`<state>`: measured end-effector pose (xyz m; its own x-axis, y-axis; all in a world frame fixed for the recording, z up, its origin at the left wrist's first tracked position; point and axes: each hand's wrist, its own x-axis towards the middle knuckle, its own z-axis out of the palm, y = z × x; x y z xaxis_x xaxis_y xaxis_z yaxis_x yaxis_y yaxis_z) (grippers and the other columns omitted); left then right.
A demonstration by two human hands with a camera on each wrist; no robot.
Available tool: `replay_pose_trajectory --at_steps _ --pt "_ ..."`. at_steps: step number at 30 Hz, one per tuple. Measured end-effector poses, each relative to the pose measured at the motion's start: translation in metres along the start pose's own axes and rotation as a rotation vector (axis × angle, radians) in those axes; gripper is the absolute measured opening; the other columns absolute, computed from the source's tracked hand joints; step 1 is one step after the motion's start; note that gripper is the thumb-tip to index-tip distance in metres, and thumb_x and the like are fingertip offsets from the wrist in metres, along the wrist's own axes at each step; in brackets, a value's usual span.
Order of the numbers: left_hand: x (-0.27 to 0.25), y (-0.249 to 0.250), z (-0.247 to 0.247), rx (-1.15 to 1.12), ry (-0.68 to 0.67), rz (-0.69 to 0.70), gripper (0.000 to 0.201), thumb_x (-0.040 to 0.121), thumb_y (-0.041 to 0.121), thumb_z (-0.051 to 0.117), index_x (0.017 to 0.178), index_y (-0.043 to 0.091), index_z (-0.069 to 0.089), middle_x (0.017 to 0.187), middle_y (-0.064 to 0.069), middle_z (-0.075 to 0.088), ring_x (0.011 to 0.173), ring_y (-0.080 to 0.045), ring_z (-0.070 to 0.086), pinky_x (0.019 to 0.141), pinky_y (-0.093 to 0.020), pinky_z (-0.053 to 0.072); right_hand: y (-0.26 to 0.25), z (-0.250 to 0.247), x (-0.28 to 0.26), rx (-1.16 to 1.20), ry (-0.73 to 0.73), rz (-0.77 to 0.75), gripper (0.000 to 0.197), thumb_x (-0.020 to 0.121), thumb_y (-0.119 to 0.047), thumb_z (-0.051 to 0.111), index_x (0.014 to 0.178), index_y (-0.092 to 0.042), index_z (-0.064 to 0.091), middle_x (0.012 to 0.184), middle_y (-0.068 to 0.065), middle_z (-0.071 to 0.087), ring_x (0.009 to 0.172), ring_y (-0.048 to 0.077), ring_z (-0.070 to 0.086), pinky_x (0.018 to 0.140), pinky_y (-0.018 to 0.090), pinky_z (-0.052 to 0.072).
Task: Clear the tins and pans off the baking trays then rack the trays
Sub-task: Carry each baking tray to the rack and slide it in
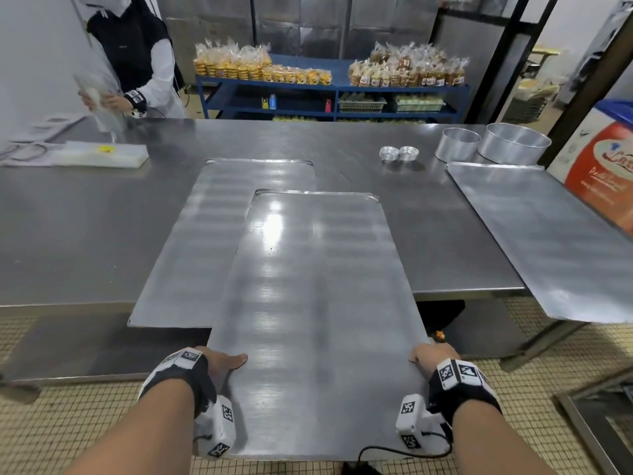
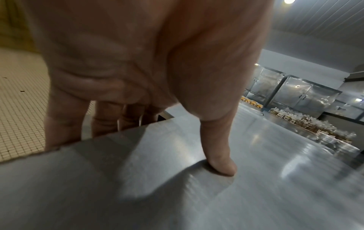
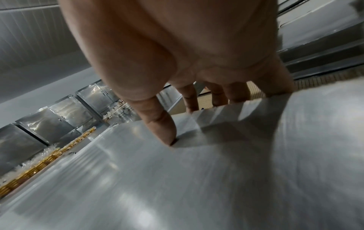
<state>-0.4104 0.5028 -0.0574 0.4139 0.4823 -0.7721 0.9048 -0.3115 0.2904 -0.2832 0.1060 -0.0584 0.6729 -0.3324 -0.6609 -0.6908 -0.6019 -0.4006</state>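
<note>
1. Baking tray (image 1: 318,303): bare, held at 6 o'clock in the head view, near end carried out past the table (image 1: 85,234) edge, far end overlapping a second tray (image 1: 205,234) lying at 10 o'clock of it.
2. Left hand (image 1: 219,363) clamped on the near left corner: thumb (image 2: 220,161) pressed flat on top, fingers (image 2: 65,118) curled under the edge, as the left wrist view shows. Gripping, not merely resting.
3. Right hand (image 1: 433,358) mirrored on the near right corner: thumb (image 3: 163,129) on top, fingers (image 3: 189,99) hooked below. Also a firm pinch on the tray.
4. Hands set wide at opposite corners, probably to keep so long and thin a sheet level and stop it from sagging or twisting.
5. Third tray (image 1: 548,241) at 2 o'clock, angled, with its near end hanging over the table edge; likely left so for an easy grab.
6. Two round pans (image 1: 496,144) and two small tins (image 1: 399,153) grouped at 1 o'clock on the bare table, off every tray; clearing step judged done.
7. Racking judged the step in hand; no rack clearly visible in any view.
8. At 11 o'clock, another person (image 1: 137,63) handling a white packet. At 12 o'clock, a blue shelf (image 1: 329,94) loaded with bagged baked goods.
9. Risk: far end scraping or dragging the tray beneath while lifted away.
</note>
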Motion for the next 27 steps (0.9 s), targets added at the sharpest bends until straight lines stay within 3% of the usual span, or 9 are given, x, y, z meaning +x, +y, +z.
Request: replay_pose_trajectory --at_steps 3,6,7,9,11,17,21,24,27 --pt "-0.001 0.007 0.003 -0.01 -0.08 -0.006 0.076 0.073 0.05 0.086 0.122 -0.005 0.067 0.119 -0.018 0.07 0.114 -0.033 0.066 0.096 -0.033 0.052 -0.002 -0.005 -0.001 0.003 -0.044 -0.018 0.044 0.075 -0.018 0.071 0.113 -0.002 0.057 0.093 0.012 0.061 0.073 0.025 0.059 0.071 0.031 0.049" --pt "0.032 0.011 0.011 -0.111 -0.035 0.001 0.122 0.025 0.066 0.095 0.119 -0.007 0.069 0.101 -0.018 0.075 0.098 -0.038 0.073 0.084 -0.035 0.058 -0.01 -0.002 0.011 0.04 -0.041 -0.057 0.059 0.068 -0.038 0.075 0.117 -0.009 0.06 0.106 0.011 0.064 0.084 0.028 0.063 0.083 0.036 0.052" --pt "0.04 0.014 0.01 -0.155 0.015 -0.002 0.126 0.03 0.071 0.091 0.127 -0.005 0.065 0.11 -0.017 0.073 0.098 -0.036 0.072 0.084 -0.033 0.056 -0.015 0.0 0.015 0.066 -0.034 -0.064 0.062 0.065 -0.041 0.076 0.115 -0.008 0.062 0.107 0.012 0.066 0.087 0.03 0.065 0.087 0.038 0.052" --pt "0.024 0.028 0.006 -0.177 0.111 -0.002 0.104 0.064 0.07 0.076 0.14 0.003 0.054 0.131 -0.017 0.064 0.099 -0.033 0.064 0.083 -0.031 0.049 -0.027 0.006 0.024 0.087 -0.029 -0.067 0.07 0.054 -0.047 0.074 0.108 -0.003 0.066 0.101 0.012 0.07 0.087 0.033 0.068 0.09 0.042 0.055" --pt "0.02 0.038 0.002 -0.215 0.174 0.019 0.082 0.077 0.068 0.063 0.134 0.009 0.06 0.126 -0.019 0.063 0.097 -0.034 0.062 0.083 -0.032 0.046 -0.04 0.011 0.029 0.106 -0.03 -0.076 0.073 0.052 -0.049 0.073 0.107 -0.001 0.066 0.099 0.012 0.071 0.086 0.034 0.069 0.087 0.043 0.057" --pt "0.034 0.051 0.002 -0.286 0.277 -0.086 0.077 0.089 0.057 0.066 0.126 -0.01 0.06 0.13 -0.029 0.061 0.113 -0.042 0.06 0.093 -0.04 0.044 -0.073 0.013 0.037 0.105 0.025 -0.071 0.082 0.066 -0.047 0.076 0.13 -0.002 0.05 0.12 0.018 0.063 0.105 0.036 0.062 0.084 0.033 0.05" --pt "0.042 0.052 0.003 -0.298 0.28 -0.124 0.074 0.086 0.055 0.071 0.119 -0.01 0.062 0.124 -0.028 0.064 0.096 -0.038 0.058 0.084 -0.037 0.042 -0.081 0.012 0.04 0.094 0.035 -0.055 0.076 0.073 -0.044 0.077 0.129 -0.001 0.05 0.122 0.018 0.06 0.11 0.035 0.061 0.077 0.03 0.044" --pt "0.041 0.051 -0.001 -0.287 0.252 -0.114 0.073 0.085 0.06 0.069 0.113 -0.008 0.063 0.122 -0.027 0.066 0.098 -0.038 0.061 0.086 -0.037 0.046 -0.075 0.017 0.061 0.096 0.006 -0.089 0.092 0.055 -0.053 0.08 0.126 -0.001 0.054 0.118 0.017 0.065 0.104 0.034 0.064 0.087 0.036 0.053" --pt "0.036 0.045 -0.003 -0.332 0.228 -0.105 0.075 0.09 0.062 0.061 0.129 -0.001 0.061 0.13 -0.024 0.063 0.108 -0.037 0.062 0.087 -0.034 0.046 -0.064 0.017 0.077 0.071 -0.021 -0.078 0.102 0.045 -0.059 0.08 0.126 -0.003 0.056 0.114 0.015 0.067 0.099 0.032 0.065 0.089 0.037 0.053"
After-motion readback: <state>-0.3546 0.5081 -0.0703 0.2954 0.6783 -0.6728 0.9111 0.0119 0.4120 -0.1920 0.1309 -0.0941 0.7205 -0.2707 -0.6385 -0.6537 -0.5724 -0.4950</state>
